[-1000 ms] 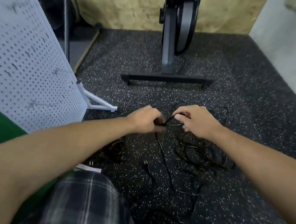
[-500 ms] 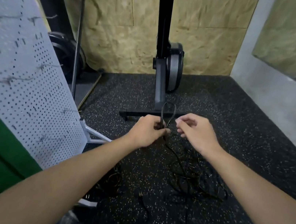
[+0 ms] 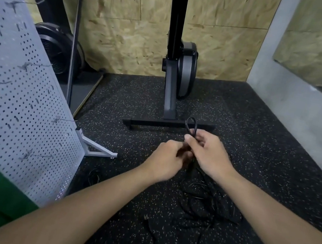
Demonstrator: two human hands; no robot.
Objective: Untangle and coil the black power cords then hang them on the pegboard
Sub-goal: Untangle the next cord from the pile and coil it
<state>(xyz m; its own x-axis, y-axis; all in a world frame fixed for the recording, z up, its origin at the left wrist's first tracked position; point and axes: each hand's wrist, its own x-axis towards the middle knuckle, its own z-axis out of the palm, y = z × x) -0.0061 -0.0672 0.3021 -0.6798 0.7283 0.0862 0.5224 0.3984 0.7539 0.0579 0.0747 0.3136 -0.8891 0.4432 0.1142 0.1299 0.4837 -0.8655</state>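
holding a small loop of black power cord (image 3: 191,124) upright: right hand (image 3: 210,154) pinches it between thumb and fingers, loop poking out above the thumb. left hand (image 3: 168,160) sits right against it on the left, fingers curled round the same cord lower down. cord drops from both hands into the tangle of black cords (image 3: 206,204) lying on the speckled floor (image 3: 265,158) near its middle. white pegboard (image 3: 16,104) stands along the floor's left edge, hooks sticking out, well apart from the hands. black machine stand (image 3: 168,123) at the far edge, by the chipboard wall (image 3: 147,36), just beyond the loop in view.
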